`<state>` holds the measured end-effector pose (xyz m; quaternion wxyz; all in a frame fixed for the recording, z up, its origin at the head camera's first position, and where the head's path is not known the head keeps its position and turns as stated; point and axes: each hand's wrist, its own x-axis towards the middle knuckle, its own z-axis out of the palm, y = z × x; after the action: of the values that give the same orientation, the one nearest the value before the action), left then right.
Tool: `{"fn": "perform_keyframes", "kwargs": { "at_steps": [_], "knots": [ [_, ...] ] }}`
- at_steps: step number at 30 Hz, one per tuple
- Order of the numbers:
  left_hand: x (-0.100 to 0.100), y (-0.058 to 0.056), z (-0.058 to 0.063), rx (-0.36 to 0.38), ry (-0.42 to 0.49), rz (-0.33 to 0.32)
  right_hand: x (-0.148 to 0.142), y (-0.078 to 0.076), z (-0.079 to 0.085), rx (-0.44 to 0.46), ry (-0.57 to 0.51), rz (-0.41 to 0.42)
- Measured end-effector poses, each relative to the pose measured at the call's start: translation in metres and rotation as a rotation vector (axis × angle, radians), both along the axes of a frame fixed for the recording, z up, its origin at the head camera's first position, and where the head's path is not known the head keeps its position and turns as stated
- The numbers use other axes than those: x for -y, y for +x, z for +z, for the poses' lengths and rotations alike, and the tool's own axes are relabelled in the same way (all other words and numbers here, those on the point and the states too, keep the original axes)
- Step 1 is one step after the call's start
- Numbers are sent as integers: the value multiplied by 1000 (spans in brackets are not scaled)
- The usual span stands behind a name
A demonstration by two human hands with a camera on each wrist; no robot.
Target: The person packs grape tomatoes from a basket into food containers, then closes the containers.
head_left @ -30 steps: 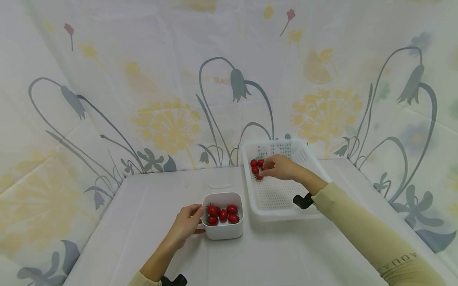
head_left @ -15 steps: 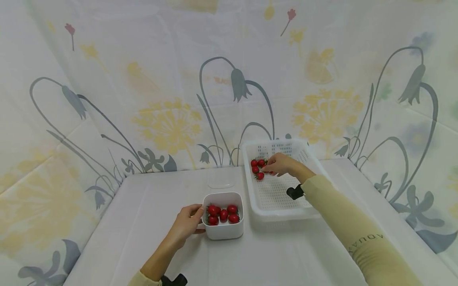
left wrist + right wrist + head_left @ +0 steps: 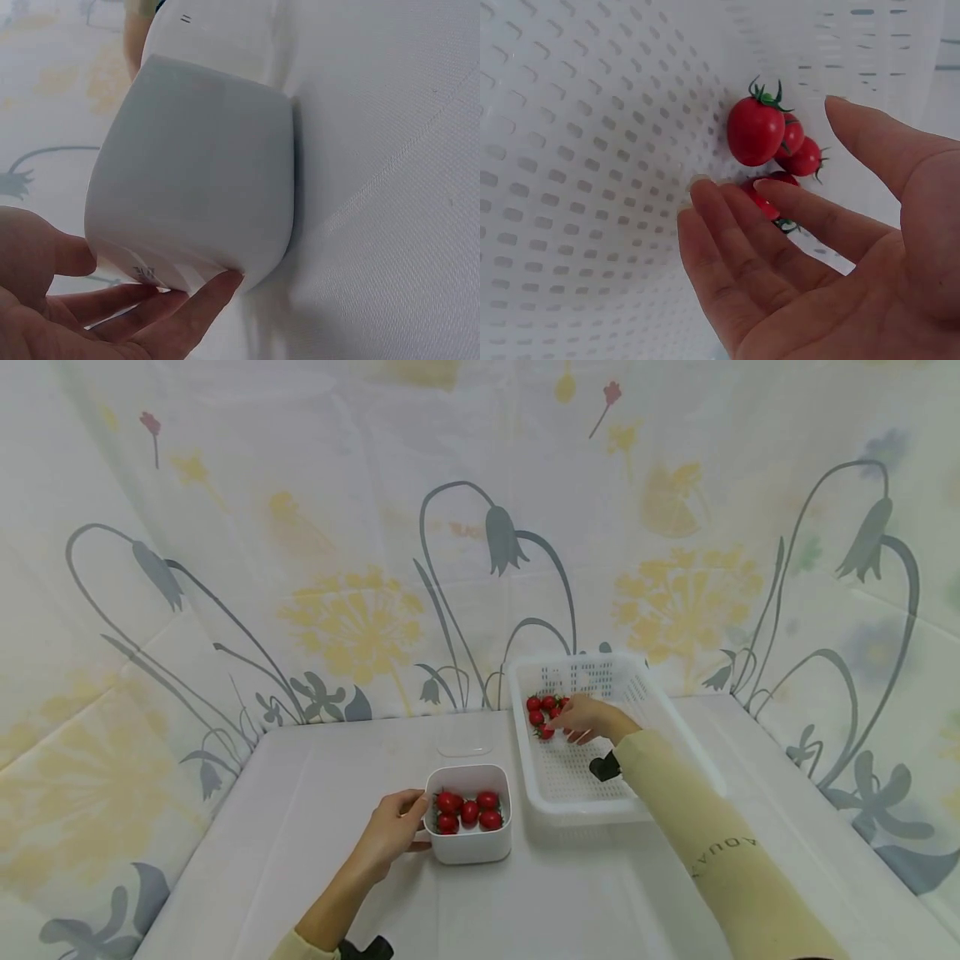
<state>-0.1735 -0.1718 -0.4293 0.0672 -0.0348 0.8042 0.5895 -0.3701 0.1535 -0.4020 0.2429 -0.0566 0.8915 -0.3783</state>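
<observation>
"Right hand (image 3: 592, 720) first: how does it stand?"

"Its fingers reach out loosely inside the white basket (image 3: 585, 814), thumb well apart from them, just beside the tomatoes (image 3: 536, 717) near the left wall, toward the back. The left hand (image 3: 393, 827) holds the white box (image 3: 471, 847), thumb by the rim, fingers against the outer wall."

"And the edges, the room around them?"

"A narrow strip of white table (image 3: 570, 902) separates box and basket. Holed floor stretches from the right hand to the basket's front wall, and the back rim stands near the flowered cloth (image 3: 360, 527)."

"What is hard to make out?"

"Whether the right fingertips touch a tomato; they cover part of one. The left wrist view shows the box only from outside. Behind the box, a see-through piece (image 3: 463, 743) is just a faint outline. The right sleeve (image 3: 720, 860) runs off the bottom edge."

"How many of each?"

"One box, one basket, two hands. At least six tomatoes lie in the box and at least five in the basket, some overlapping."
</observation>
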Motion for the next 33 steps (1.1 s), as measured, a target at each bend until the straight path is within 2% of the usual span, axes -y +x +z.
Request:
{"fn": "perform_keyframes", "kwargs": {
  "at_steps": [9,14,18,23,33],
  "knots": [
    [1,-1,1,-11,4,-9,7,-5,-6,53,-26,-24],
    [1,-1,1,-14,1,-12,11,-5,-8,72,-106,-43],
    [1,-1,0,-13,4,-12,14,-4,-11,68,-163,-22],
    [1,0,-1,-17,14,-11,16,-2,-12,46,-164,9],
    [1,-2,-6,-31,34,-1,20,0,-12,61,-168,20]
  ]
}}
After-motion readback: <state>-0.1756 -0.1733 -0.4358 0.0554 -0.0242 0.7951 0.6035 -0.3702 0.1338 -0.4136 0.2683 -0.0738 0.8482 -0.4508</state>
